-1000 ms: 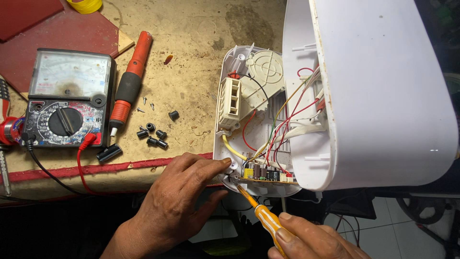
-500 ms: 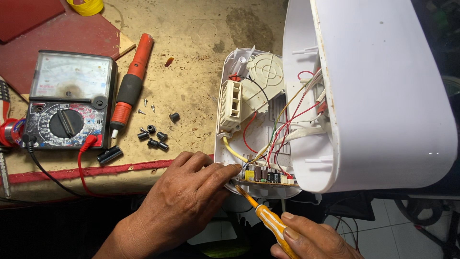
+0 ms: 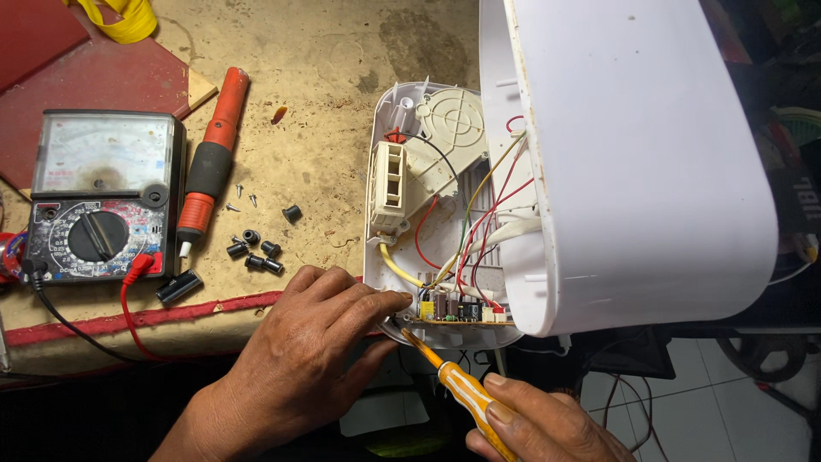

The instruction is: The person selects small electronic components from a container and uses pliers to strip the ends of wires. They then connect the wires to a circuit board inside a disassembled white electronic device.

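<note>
An opened white plastic appliance base (image 3: 386, 282) lies at the workbench edge, showing a motor housing (image 3: 453, 128), coloured wires (image 3: 475, 231) and a small circuit board (image 3: 457, 312). Its white cover (image 3: 650, 154) is tipped up on the right. My left hand (image 3: 299, 359) rests on the base's near rim, fingertips touching beside the circuit board. My right hand (image 3: 543, 423) grips an orange and white screwdriver (image 3: 457, 389), its tip at the board's near left corner.
An analog multimeter (image 3: 98, 201) with red and black leads sits at the left. Beside it lie a red and black tool (image 3: 209, 167), several black rubber feet (image 3: 256, 252) and small screws (image 3: 239, 201). A yellow strap (image 3: 124, 17) lies at the top.
My left hand has slid slightly right, its fingertips closer to the circuit board. The screwdriver tip stays at the board's corner.
</note>
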